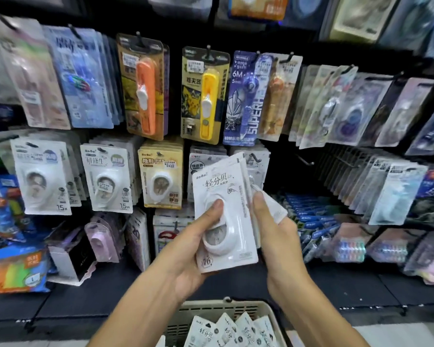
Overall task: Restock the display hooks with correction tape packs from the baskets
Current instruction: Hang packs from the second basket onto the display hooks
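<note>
Your left hand (188, 249) and right hand (276, 229) both grip the stack of correction tape packs (223, 211), apparently several, above the basket (186, 319).

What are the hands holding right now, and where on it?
Left hand grips the lower part of a stack of correction tape packs, thumb on the front blister. Right hand holds the stack's right edge.

White correction tape packs (224, 211) with grey lettering, a beige slotted basket (211, 312), an orange tool pack (143, 87), a yellow tool pack (204, 95) with cartoon print, all against a black display wall (286, 169).
</note>
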The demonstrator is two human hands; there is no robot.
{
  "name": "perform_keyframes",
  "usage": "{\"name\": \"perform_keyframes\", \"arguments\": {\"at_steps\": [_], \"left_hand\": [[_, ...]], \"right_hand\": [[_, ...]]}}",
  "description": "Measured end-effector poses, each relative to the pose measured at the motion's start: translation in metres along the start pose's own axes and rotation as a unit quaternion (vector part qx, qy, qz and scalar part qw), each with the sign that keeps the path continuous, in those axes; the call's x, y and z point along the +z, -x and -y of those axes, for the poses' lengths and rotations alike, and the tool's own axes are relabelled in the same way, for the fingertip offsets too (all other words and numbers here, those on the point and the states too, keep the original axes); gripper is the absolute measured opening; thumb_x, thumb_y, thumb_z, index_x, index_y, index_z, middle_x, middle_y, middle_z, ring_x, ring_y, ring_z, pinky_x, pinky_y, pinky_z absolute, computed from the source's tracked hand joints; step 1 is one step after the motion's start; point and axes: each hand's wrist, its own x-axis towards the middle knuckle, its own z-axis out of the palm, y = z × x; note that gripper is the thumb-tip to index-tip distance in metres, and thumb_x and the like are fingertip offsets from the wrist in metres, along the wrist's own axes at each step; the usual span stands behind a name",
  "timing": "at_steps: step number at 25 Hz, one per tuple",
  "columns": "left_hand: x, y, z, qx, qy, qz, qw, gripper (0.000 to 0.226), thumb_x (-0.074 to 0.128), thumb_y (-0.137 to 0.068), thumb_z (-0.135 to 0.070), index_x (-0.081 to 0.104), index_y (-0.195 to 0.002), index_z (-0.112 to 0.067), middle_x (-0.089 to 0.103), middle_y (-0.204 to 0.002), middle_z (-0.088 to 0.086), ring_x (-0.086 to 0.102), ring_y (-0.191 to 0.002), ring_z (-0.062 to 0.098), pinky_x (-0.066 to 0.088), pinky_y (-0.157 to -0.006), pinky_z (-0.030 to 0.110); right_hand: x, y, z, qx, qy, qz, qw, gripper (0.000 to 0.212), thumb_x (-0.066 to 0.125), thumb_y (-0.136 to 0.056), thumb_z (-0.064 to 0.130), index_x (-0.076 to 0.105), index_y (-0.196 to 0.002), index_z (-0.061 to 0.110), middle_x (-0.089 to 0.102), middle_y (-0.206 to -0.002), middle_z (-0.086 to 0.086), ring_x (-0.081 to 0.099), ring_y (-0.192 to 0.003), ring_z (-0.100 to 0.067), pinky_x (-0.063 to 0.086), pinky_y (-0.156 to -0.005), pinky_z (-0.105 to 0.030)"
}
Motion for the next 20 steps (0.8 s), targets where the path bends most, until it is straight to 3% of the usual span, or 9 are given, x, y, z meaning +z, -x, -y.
{"name": "perform_keyframes", "arguments": {"at_steps": [2, 5, 9, 14, 17, 19, 20], "left_hand": [[0.005, 0.000, -0.010, 0.028, -0.040, -0.012, 0.999, 0.052, 0.086, -0.062, -0.042, 0.081, -0.108, -0.018, 0.078, -0.111, 0.012, 0.075, -0.102, 0.030, 0.063, -0.082, 0.049], [-0.003, -0.003, -0.026, 0.073, -0.136, -0.075, 0.985, 0.071, 0.091, -0.051, -0.043, 0.078, -0.111, -0.009, 0.079, -0.106, 0.014, 0.071, -0.109, 0.038, 0.049, -0.105, 0.057], [-0.023, -0.015, -0.040, 0.144, -0.124, -0.127, 0.974, 0.069, 0.088, -0.051, -0.041, 0.076, -0.112, -0.010, 0.079, -0.106, 0.013, 0.072, -0.107, 0.035, 0.045, -0.110, 0.057], [-0.027, -0.030, -0.040, 0.158, -0.093, -0.127, 0.975, 0.059, 0.085, -0.059, -0.039, 0.077, -0.112, -0.014, 0.078, -0.109, 0.011, 0.075, -0.103, 0.030, 0.051, -0.104, 0.054], [-0.026, -0.032, -0.036, 0.164, -0.087, -0.125, 0.975, 0.053, 0.085, -0.060, -0.039, 0.078, -0.108, -0.016, 0.078, -0.109, 0.010, 0.076, -0.100, 0.028, 0.053, -0.101, 0.052], [-0.024, -0.031, -0.034, 0.171, -0.094, -0.120, 0.973, 0.055, 0.085, -0.061, -0.040, 0.078, -0.110, -0.016, 0.078, -0.109, 0.010, 0.076, -0.099, 0.028, 0.053, -0.100, 0.050], [-0.023, -0.030, -0.033, 0.175, -0.102, -0.117, 0.972, 0.056, 0.085, -0.061, -0.040, 0.077, -0.111, -0.016, 0.079, -0.109, 0.010, 0.076, -0.099, 0.027, 0.053, -0.100, 0.049]], "right_hand": [[-0.011, -0.009, 0.011, 0.039, 0.022, -0.015, 0.999, 0.038, 0.066, -0.092, 0.045, 0.076, -0.102, 0.010, 0.076, -0.085, -0.017, 0.070, -0.072, -0.026, 0.051, -0.057, -0.028], [-0.031, -0.024, 0.014, 0.031, 0.041, -0.059, 0.997, 0.030, 0.060, -0.099, 0.039, 0.077, -0.094, 0.015, 0.062, -0.058, -0.004, 0.048, -0.041, -0.013, 0.033, -0.038, -0.017], [-0.044, -0.043, 0.009, 0.019, 0.017, -0.123, 0.992, 0.028, 0.055, -0.102, 0.041, 0.077, -0.092, 0.027, 0.052, -0.057, -0.003, 0.027, -0.036, -0.011, 0.023, -0.035, -0.022], [-0.046, -0.055, 0.000, 0.031, -0.010, -0.152, 0.988, 0.031, 0.051, -0.105, 0.028, 0.066, -0.087, 0.008, 0.053, -0.060, -0.013, 0.032, -0.030, -0.014, 0.029, -0.040, -0.028], [-0.048, -0.055, -0.007, 0.041, -0.033, -0.181, 0.982, 0.026, 0.052, -0.104, 0.023, 0.067, -0.094, 0.005, 0.057, -0.057, -0.006, 0.029, -0.030, -0.013, 0.030, -0.033, -0.025], [-0.048, -0.053, -0.007, 0.046, -0.025, -0.170, 0.984, 0.020, 0.052, -0.104, 0.020, 0.066, -0.107, 0.006, 0.063, -0.062, -0.002, 0.041, -0.032, -0.014, 0.038, -0.034, -0.026], [-0.048, -0.055, -0.007, 0.061, -0.029, -0.150, 0.986, 0.018, 0.052, -0.104, 0.019, 0.062, -0.116, 0.011, 0.068, -0.075, -0.001, 0.057, -0.042, -0.017, 0.046, -0.038, -0.028]]}}
